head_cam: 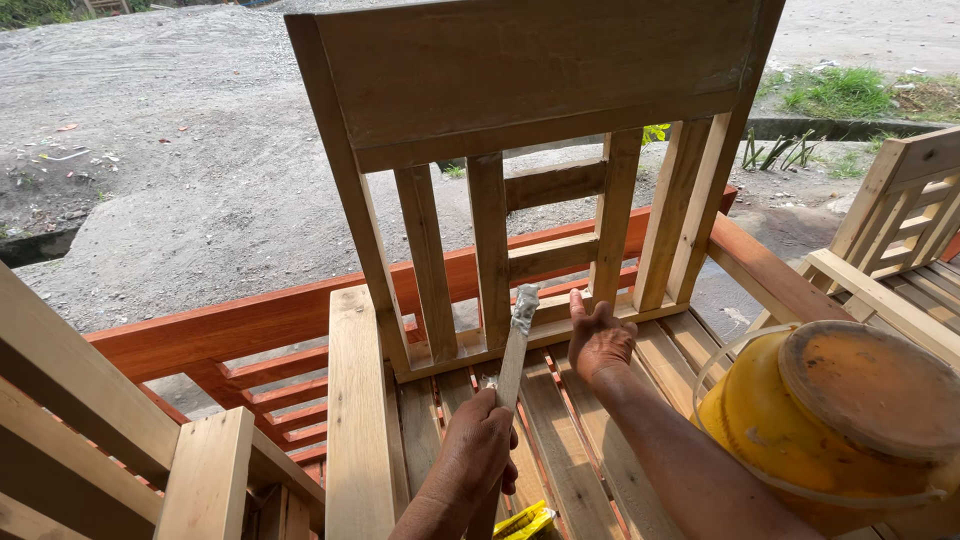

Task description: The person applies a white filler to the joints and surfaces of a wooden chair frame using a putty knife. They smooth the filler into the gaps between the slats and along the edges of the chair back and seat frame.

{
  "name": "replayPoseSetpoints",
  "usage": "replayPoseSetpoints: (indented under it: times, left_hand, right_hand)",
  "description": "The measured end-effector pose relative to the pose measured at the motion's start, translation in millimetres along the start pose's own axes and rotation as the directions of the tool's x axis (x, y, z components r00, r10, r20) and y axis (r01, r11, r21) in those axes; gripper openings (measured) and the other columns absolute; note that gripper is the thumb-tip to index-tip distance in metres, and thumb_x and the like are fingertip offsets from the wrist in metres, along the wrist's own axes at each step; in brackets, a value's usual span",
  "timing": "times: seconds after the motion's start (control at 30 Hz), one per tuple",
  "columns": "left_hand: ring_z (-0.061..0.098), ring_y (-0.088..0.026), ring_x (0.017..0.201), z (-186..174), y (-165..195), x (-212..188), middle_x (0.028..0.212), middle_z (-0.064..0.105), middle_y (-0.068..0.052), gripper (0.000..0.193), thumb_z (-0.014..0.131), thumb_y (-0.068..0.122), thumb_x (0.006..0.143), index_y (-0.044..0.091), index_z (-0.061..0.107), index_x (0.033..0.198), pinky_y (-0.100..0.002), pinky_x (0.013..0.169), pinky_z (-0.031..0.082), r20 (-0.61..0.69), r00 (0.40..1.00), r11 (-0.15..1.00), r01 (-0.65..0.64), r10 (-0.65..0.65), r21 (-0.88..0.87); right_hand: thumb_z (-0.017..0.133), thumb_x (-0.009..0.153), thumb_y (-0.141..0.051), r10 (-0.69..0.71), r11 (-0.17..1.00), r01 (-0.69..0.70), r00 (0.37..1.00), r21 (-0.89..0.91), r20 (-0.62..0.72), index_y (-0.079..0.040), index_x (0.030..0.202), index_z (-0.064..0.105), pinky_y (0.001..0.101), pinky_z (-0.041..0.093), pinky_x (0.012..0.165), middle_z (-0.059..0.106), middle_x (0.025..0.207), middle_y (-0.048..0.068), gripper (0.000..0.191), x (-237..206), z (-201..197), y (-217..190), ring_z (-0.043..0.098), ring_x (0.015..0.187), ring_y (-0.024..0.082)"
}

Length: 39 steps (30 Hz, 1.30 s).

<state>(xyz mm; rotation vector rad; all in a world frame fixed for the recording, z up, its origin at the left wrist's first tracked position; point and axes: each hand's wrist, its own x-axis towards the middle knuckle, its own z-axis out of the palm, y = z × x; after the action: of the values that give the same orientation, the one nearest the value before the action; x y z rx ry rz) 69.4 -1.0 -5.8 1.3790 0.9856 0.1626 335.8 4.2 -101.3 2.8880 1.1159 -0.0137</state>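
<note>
Unfinished wooden chair (520, 90) stood in front of us, yellow bucket (790, 430) on its right armrest. Our hands were apart: right hand (598, 340) lay open on the seat slats (560, 440) by the backrest base; left hand (478, 450) gripped a putty-smeared stick (516, 345), tip near the backrest's bottom rail.

Bare matt wood chair (520, 90), glossy reddish varnished bench (250, 320), grimy yellow plastic bucket (760, 420) w/ smeared lid.
</note>
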Motion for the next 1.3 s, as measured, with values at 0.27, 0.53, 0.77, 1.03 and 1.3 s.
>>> replayPoseSetpoints:
  times: [0.27, 0.53, 0.77, 1.03, 1.3]
  left_hand:
    - [0.056, -0.018, 0.045, 0.3, 0.6, -0.3, 0.078, 0.056, -0.011, 0.022, 0.040, 0.012, 0.099, -0.002, 0.055, 0.103, -0.035, 0.040, 0.054, -0.014, 1.000, 0.999, -0.021, 0.021, -0.027]
    - [0.056, -0.018, 0.044, -0.1, -1.0, 1.6, 0.078, 0.057, -0.012, 0.024, 0.041, 0.012, 0.099, -0.006, 0.056, 0.105, -0.035, 0.039, 0.053, -0.020, 0.999, 0.998, -0.037, 0.036, -0.043]
    - [0.057, -0.018, 0.044, -1.5, -2.1, 3.5, 0.078, 0.056, -0.012, 0.024, 0.040, 0.013, 0.099, -0.003, 0.056, 0.106, -0.035, 0.039, 0.055, -0.030, 0.999, 0.999, -0.027, 0.026, -0.026]
    - [0.056, -0.019, 0.046, 8.2, -7.7, 10.6, 0.078, 0.055, -0.011, 0.019, 0.040, 0.013, 0.099, -0.002, 0.052, 0.101, -0.036, 0.040, 0.053, 0.020, 0.999, 0.999, -0.047, 0.047, -0.013]
    - [0.057, -0.019, 0.047, 8.8, -6.7, 8.8, 0.079, 0.054, -0.011, 0.019, 0.040, 0.013, 0.099, -0.001, 0.052, 0.103, -0.037, 0.043, 0.057, 0.025, 1.000, 1.000, -0.015, 0.015, 0.020]
  right_hand:
    - [0.047, 0.102, -0.019, 0.014, 1.000, -0.013, 0.999, -0.016, 0.042, -0.021, 0.167, 0.013, 0.0506, 0.047, 0.096, 0.051, 0.131, 0.022, 0.073, 8.8, -31.8, -3.0, 0.067, 0.114, 0.034]
    - [0.048, 0.105, -0.025, -0.035, 0.999, 0.034, 0.997, -0.028, -0.062, -0.002, 0.152, 0.036, 0.0531, 0.051, 0.094, 0.053, 0.131, 0.020, 0.053, 29.0, -10.3, -7.1, 0.068, 0.114, 0.035]
    - [0.052, 0.100, -0.022, 0.000, 1.000, 0.000, 0.998, 0.003, 0.066, -0.001, 0.151, 0.032, 0.0501, 0.055, 0.090, 0.052, 0.131, 0.023, 0.059, 23.1, -13.6, -3.4, 0.068, 0.114, 0.036]
    - [0.063, 0.078, -0.006, 0.202, 0.739, 0.221, 0.829, 0.637, -0.522, -0.012, 0.135, 0.062, 0.0379, 0.052, 0.097, 0.056, 0.119, 0.015, 0.058, 28.3, 3.9, 21.0, 0.063, 0.108, 0.031]
    - [0.056, 0.077, 0.001, 0.235, 0.481, 0.317, 0.851, 0.817, -0.469, -0.030, 0.152, 0.056, 0.0346, 0.048, 0.101, 0.045, 0.119, 0.010, 0.081, 38.1, -9.1, 23.0, 0.055, 0.104, 0.026]
